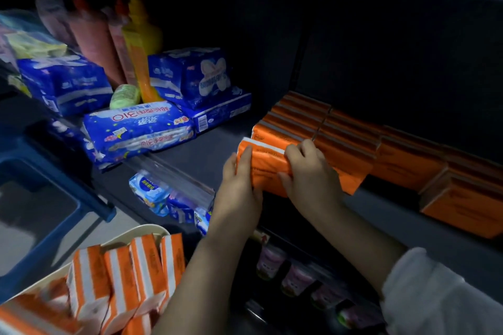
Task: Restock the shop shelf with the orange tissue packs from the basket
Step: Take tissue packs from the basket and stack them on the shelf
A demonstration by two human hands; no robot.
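Dim shop shelving fills the view, and its dark shelf [215, 156] carries rows of orange packs [351, 144] from the centre out to three o'clock, with blue packs [138, 130] at ten o'clock. Just below centre, at the front of the leftmost row, one orange tissue pack [268, 168] is held between both hands, lying on its long side and touching the pack behind it.

The left hand [239, 187] lays straight fingers [246, 155] flat against the pack's nine o'clock end, pressing rather than wrapping. The right hand [310, 171] grasps the three o'clock end, its fingers [295, 151] curled over the top edge and the thumb on the front face. The pack thus sits between the two palms, with its middle bare.

To seat it well, I would keep the long edge parallel to the row, slide it back until it is flush, and square the left end with the flat hand before letting go. The soft wrap may buckle if squeezed. More packs stand in the basket [148, 228] at seven o'clock.
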